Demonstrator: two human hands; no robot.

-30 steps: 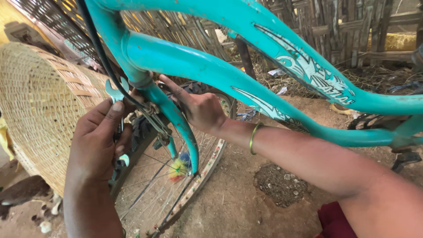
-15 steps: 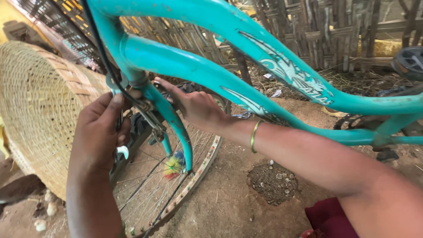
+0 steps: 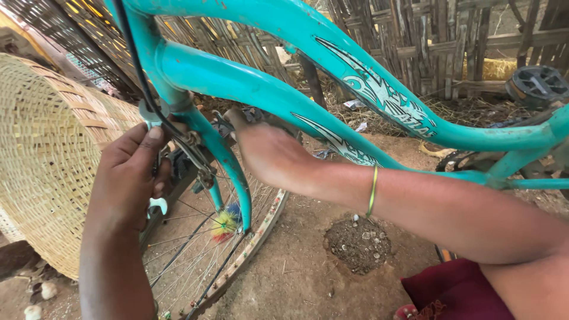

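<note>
Two hands work at the fork crown of a teal bicycle frame: left hand clamped on a wrench, right hand fingering the brake, grip unclear. Woven basket crowds the left; spoked wheel below; white decal on tubes.

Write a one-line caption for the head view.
Left hand and right hand work at the front brake of a turquoise bicycle frame, beside a woven basket.

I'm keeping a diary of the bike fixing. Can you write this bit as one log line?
left hand: on front brake | right hand: reaching through frame to fork | wheel: bare rim | basket: beside
</note>
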